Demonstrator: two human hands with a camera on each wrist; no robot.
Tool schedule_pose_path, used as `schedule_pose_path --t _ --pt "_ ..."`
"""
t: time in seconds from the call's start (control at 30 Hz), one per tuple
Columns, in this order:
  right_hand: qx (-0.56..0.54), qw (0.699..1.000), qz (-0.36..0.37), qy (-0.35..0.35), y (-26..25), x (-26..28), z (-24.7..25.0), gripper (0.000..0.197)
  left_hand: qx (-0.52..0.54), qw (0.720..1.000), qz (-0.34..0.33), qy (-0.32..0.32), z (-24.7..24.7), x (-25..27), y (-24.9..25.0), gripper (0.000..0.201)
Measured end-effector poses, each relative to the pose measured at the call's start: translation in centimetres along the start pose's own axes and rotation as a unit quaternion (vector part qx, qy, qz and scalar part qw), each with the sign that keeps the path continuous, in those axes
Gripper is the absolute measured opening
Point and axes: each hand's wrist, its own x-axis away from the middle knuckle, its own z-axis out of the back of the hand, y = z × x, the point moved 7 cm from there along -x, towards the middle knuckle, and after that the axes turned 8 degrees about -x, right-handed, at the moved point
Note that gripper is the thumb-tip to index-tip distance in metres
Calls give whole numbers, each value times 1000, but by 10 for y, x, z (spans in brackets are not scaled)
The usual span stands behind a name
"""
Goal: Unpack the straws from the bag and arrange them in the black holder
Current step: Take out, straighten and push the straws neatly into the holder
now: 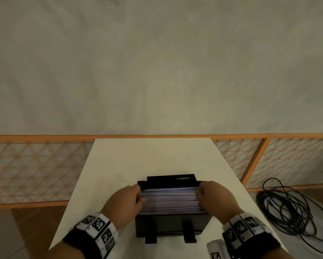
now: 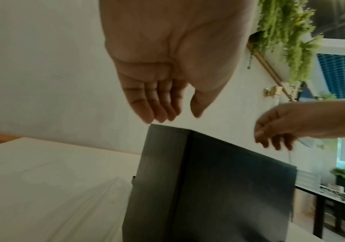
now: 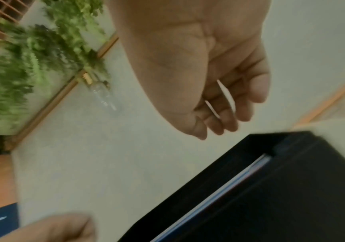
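A stack of striped straws (image 1: 168, 200) lies lengthwise in the black holder (image 1: 171, 224), which stands on the white bench (image 1: 119, 161) near its front edge. The left hand (image 1: 128, 200) sits at the left end of the stack and the right hand (image 1: 212, 195) at the right end; in the wrist views both have relaxed, nearly straight fingers that hold nothing, so both hands are loose and empty, hovering just above the holder's rim. The straws look light, thin and smooth, likely to roll or slide against one another and to kink if squeezed hard, so they are best handled as a bundle, taken at both ends or nudged from the ends with flat fingers to square them up. The holder appears rigid and steady enough to take that light pressure. No bag can be made out with certainty, though a faint clear film seems to lie on the bench in the left wrist view. No brand, label or readable writing shows; the wristbands (image 1: 99, 230) carry only square black-and-white coded markers.
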Motion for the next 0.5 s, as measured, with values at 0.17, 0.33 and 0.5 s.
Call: schedule_pose_path --t 0.17,0.33,0.5 --pt "96 977 -4 -191 26 0 -29 27 44 993 64 -84 -20 -11 -11 36" --pt "119 991 38 -37 18 -7 -11 22 99 992 82 -18 -12 -3 -18 35" --pt "114 991 31 -64 22 4 -41 24 152 981 108 -56 -24 12 -23 32"
